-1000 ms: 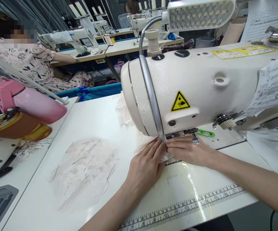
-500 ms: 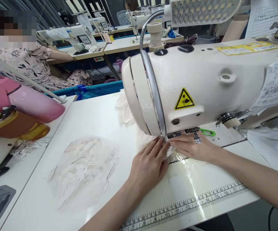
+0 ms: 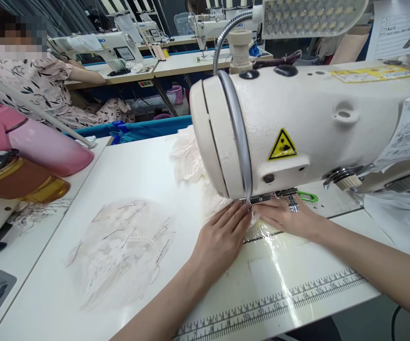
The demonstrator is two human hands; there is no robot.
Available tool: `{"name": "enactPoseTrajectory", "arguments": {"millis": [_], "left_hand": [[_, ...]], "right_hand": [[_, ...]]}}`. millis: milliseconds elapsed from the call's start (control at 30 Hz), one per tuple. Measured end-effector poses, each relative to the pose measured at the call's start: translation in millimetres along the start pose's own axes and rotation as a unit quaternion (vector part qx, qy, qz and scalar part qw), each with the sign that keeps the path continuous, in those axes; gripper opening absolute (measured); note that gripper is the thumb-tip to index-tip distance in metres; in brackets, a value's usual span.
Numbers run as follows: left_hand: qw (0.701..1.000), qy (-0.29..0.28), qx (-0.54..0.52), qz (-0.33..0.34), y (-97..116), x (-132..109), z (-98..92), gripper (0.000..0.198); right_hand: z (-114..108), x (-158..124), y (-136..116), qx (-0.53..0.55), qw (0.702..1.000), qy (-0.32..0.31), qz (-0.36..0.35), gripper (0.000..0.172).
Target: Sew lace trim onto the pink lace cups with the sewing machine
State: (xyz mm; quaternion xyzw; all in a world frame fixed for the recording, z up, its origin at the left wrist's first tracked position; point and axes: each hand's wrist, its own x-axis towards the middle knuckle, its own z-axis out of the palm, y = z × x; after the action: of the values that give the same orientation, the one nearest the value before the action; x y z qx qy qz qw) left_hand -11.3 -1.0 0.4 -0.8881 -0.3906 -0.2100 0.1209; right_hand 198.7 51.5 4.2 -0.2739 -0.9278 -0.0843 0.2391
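My view is turned a little, so the sewing machine [image 3: 297,109] sits more to the right. Less of the pale cloth [image 3: 255,219] pokes out by my left hand [image 3: 223,234] and right hand [image 3: 299,221] now.

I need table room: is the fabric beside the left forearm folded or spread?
Spread, though wrinkled: the fabric lies wide and low on the table. Whether layers overlap, I cannot tell.

A sewing workshop: a sewing machine [image 3: 307,109] with a yellow warning sign [image 3: 283,146] looms just above the right hand [image 3: 290,217], a ruler scale [image 3: 261,311] lines the counter [image 3: 137,163] on the near side of both hands, and well beyond the left hand [image 3: 222,234] a person [image 3: 41,85] sits near other machines [image 3: 114,45].
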Motion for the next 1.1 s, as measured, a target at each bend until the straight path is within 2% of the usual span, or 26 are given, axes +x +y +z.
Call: {"name": "enactPoseTrajectory", "arguments": {"millis": [67, 233, 367, 500, 667, 767, 900, 1100], "left_hand": [[1.0, -0.001, -0.004, 0.018, -1, -1, -0.5, 0.028], [1.0, 0.0, -0.002, -0.007, 0, -1, -3.5, 0.021], [1.0, 0.001, 0.004, -0.018, 0, 1, -4.3, 0.021], [0.999, 0.005, -0.002, -0.047, 0, 1, -5.2, 0.021], [0.994, -0.003, -0.047, -0.103, 0, 2, -8.9, 0.036], [0.995, -0.009, -0.047, -0.082, -3, 2, -9.0, 0.046], [0.997, -0.04, -0.024, -0.053, -7, -2, -7.1, 0.046], [0.996, -0.049, -0.029, -0.061, -9, -3, -7.5, 0.047]], "right_hand": [[2, -3, -1, -0.021, 1.0, 0.01, -0.007, 0.025], [9, -6, -3, -0.041, 0.999, 0.018, -0.02, 0.021], [13, -3, -6, 0.009, 0.999, -0.008, -0.037, 0.023], [15, 0, -9, 0.082, 0.997, -0.011, -0.004, 0.022], [18, 1, -10, 0.177, 0.984, -0.017, 0.008, 0.019], [18, 0, -13, 0.162, 0.987, 0.001, -0.004, 0.018], [18, -1, -17, 0.117, 0.992, 0.036, -0.028, 0.019], [17, -2, -18, 0.102, 0.994, 0.033, -0.037, 0.021]]}}
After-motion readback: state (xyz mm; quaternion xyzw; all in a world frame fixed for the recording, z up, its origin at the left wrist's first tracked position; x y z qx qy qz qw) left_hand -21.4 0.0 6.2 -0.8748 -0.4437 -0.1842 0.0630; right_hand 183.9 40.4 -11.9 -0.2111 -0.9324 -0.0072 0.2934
